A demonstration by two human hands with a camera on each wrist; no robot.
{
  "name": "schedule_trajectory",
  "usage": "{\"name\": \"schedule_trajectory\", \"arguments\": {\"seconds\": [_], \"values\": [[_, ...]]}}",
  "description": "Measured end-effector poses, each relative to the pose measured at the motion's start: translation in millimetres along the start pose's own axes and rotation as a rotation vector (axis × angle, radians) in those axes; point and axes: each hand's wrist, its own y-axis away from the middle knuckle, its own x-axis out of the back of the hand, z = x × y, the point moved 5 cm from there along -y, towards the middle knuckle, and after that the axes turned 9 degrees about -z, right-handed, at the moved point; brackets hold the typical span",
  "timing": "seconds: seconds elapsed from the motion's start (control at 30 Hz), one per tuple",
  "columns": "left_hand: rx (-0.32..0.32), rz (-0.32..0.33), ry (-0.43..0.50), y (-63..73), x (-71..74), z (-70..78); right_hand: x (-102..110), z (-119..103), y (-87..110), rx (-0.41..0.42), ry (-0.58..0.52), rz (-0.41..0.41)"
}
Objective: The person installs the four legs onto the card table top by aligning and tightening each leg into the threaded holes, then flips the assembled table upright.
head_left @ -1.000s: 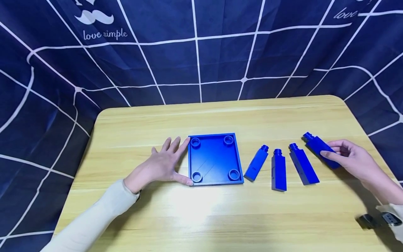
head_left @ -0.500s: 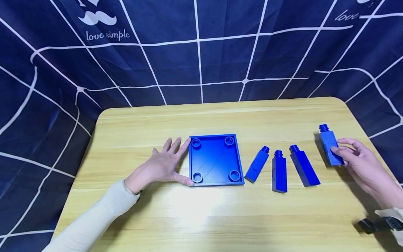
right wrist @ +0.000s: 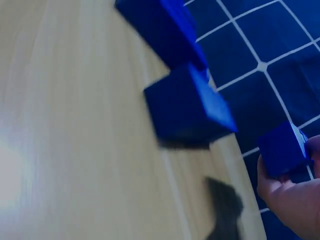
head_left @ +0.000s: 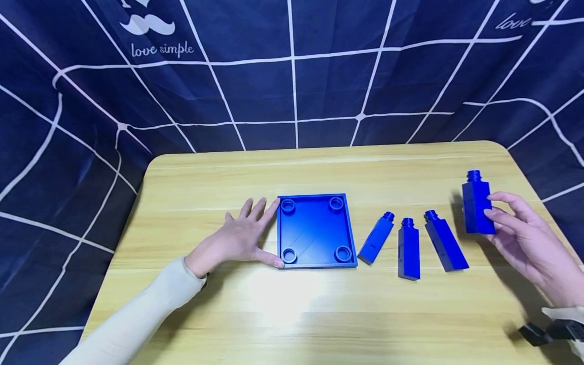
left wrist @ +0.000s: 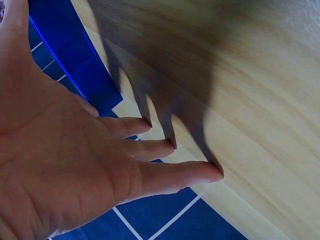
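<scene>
A square blue panel [head_left: 315, 230] with a raised rim and round sockets in its corners lies flat on the table. My left hand [head_left: 234, 238] is spread at its left edge, index fingertip and thumb touching the corners; the left wrist view shows the panel's side [left wrist: 75, 55] beside the palm. On the right, my right hand [head_left: 524, 238] pinches a square blue leg [head_left: 476, 208] with a threaded end, held upright above the wood. Three similar legs lie between: one left [head_left: 376, 238], one middle [head_left: 408, 251], one right [head_left: 445, 243]. In the right wrist view the held leg [right wrist: 282, 150] shows its square end.
The light wooden table [head_left: 219, 177] has rounded back corners. A dark blue curtain [head_left: 255, 86] with white grid lines surrounds its back and sides. Bright glare [head_left: 285, 294] falls on the wood in front of the panel.
My right hand has raised the leg and turned it from slanting to upright, threaded end on top. The left hand, panel and other legs keep their places; the view has shifted slightly.
</scene>
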Motion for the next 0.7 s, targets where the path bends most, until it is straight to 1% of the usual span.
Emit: {"name": "schedule_trajectory", "arguments": {"seconds": [0.17,0.23,0.4,0.47,0.53,0.7], "values": [[0.011,-0.009,-0.007,0.6,0.2,-0.9,-19,2,-3.6,-0.087,0.008,-0.024],[0.007,-0.009,-0.005,0.4,0.0,-0.7,-27,4,-4.5,-0.103,-0.048,-0.061],[0.004,-0.018,0.005,-0.1,-1.3,0.3,-47,8,-7.4,-0.115,-0.228,-0.19],[0.008,-0.019,0.008,0.1,-1.4,0.3,-54,9,-9.0,-0.107,-0.26,-0.226],[0.009,-0.017,0.011,0.5,-1.0,0.3,-60,9,-10.4,-0.083,-0.271,-0.242],[0.008,-0.017,0.012,1.0,-0.5,0.5,-71,8,-10.8,0.013,-0.26,-0.226]]}}
